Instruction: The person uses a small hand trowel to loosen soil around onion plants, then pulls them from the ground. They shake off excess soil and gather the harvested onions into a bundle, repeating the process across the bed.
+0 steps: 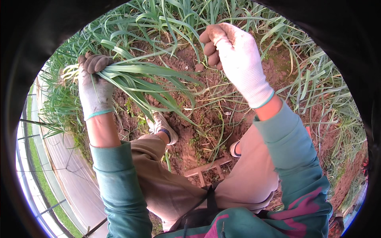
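My left hand (96,74), in a white knit glove with brown-coated fingers, is shut around a bunch of green garlic-like plants (146,78). Their pale stem bases and roots (69,73) stick out to the left of the fist, and the long flat leaves fan out to the right. My right hand (235,50), gloved the same way, is raised over the soil near the standing plants (190,17). Its fingers are curled and turned to the left. No plant shows clearly in them, and the palm is hidden.
Reddish-brown soil (190,148) with loose leaves lies between my shoes. A slatted wooden or plastic piece (208,166) lies below my seat. More leafy plants (342,119) line the right side. Pale sheeting (68,160) and metal bars border the bed at left.
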Available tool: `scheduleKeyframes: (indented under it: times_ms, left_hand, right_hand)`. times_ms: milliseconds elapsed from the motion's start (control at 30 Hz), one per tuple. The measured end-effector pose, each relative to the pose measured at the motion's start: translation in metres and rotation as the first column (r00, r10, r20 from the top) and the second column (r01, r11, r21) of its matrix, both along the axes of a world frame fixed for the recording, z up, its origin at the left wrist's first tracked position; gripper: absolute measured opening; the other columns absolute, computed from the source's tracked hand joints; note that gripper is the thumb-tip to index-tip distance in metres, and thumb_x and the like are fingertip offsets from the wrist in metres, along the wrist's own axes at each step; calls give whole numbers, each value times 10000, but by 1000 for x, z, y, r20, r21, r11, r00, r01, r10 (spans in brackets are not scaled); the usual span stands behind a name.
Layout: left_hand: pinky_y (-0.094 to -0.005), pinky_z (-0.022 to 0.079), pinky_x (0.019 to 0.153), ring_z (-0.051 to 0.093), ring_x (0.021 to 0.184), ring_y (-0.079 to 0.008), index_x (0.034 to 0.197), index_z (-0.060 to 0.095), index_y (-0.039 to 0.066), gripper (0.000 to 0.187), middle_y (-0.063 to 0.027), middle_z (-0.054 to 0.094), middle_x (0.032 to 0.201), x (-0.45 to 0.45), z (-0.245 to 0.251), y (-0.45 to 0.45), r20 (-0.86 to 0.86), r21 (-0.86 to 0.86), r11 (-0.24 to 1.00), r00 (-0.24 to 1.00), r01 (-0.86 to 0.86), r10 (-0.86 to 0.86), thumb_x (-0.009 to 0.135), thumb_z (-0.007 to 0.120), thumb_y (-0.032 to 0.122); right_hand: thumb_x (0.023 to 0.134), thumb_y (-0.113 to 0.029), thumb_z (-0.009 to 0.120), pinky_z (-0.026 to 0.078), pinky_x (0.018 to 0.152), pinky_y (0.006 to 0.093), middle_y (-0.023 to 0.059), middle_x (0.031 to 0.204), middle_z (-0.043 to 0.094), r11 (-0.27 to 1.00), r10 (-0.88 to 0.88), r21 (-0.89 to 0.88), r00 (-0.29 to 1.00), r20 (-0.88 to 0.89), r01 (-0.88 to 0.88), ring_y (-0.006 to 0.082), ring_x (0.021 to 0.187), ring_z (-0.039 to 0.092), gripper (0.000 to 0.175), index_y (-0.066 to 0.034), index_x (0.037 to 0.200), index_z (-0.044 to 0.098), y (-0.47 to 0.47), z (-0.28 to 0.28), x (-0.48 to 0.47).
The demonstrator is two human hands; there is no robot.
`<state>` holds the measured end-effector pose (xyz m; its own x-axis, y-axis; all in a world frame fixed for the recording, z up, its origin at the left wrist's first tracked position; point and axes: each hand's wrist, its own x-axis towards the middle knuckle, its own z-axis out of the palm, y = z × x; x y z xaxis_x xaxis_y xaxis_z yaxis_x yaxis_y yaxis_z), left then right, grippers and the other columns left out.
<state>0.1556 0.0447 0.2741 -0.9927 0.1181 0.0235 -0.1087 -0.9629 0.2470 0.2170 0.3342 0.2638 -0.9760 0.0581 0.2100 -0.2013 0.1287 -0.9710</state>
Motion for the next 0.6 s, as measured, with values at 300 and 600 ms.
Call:
scheduleKeyframes:
  times_ms: [300,600]
  left_hand:
    - [-267,365,506,347,469,-127,613,390,115,406,28,351,518,-6,-6,-18,81,-33,993,990,-117,119,987,486,240]
    - [-256,361,548,368,478,-118,598,396,130,382,25,380,503,-8,-7,-61,80,64,991,990,-119,113,972,462,164]
  right_hand:
    - [869,-234,637,515,564,306,66,701,652,617,370,786,897,-241,-43,179,617,641,158,-79,882,667,-26,-21,13]
    - [922,-159,594,449,533,172,8,841,685,997,-76,20,992,-106,78,24,612,553,173,-35,1012,674,21,3,-5]
